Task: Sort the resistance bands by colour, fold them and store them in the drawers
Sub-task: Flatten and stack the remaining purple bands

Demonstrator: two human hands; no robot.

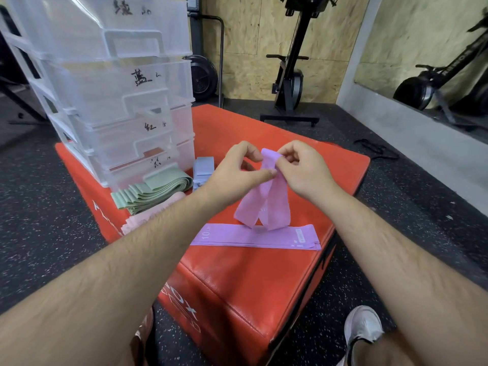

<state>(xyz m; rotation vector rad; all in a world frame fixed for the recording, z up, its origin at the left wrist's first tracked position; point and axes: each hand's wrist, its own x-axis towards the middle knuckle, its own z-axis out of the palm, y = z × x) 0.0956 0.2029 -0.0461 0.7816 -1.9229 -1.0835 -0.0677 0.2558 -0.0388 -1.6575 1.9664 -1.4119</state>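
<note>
Both hands are up over the red padded box, working on one purple band. The left hand pinches its top edge between thumb and fingertips, and the right hand pinches the same end from the other side. The band's two halves hang down from that pinch, the lower ends touching the box. Held like that, the ends can be lined up before it is doubled over, so this looks like the start of a fold.

Just under it a second purple band lies flat and straight on the box, seemingly kept near so the same colour stays together. Over to the left the green bands sit in a folded stack, with pink bands in front of them and pale blue bands behind. All three piles are close against the foot of the clear drawers. Each drawer front carries a handwritten label, probably naming a colour. I would say sorting is largely done, while folding the purple and storing everything remain.
</note>
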